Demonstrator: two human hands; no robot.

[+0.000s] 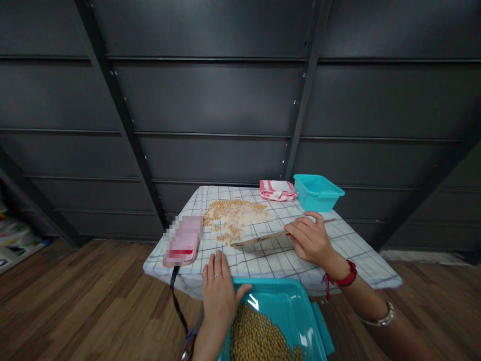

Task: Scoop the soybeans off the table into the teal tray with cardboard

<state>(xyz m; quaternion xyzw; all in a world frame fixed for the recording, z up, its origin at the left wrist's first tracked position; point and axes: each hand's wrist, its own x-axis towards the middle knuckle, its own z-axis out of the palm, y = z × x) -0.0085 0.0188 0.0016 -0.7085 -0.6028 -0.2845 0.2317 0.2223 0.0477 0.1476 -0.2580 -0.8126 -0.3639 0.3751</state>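
Observation:
My right hand pinches a long, thin brown strip, which looks like cardboard seen edge-on, over the right half of the table. Its far-left end comes close to the scattered yellow beans. Among these beans lies a patch of pale, fine grains. My left hand rests at the table's near edge, fingers stretched out and thumb apart. Its thumb reaches over the left rim of a teal tray. Inside that tray sits a pile of greenish-brown beans. The tray's lower part is cut off.
A checked white cloth covers the table. At the back right are a smaller teal basket and a folded pink-striped towel. A pink phone with a black strap lies left. Dark metal panels stand behind.

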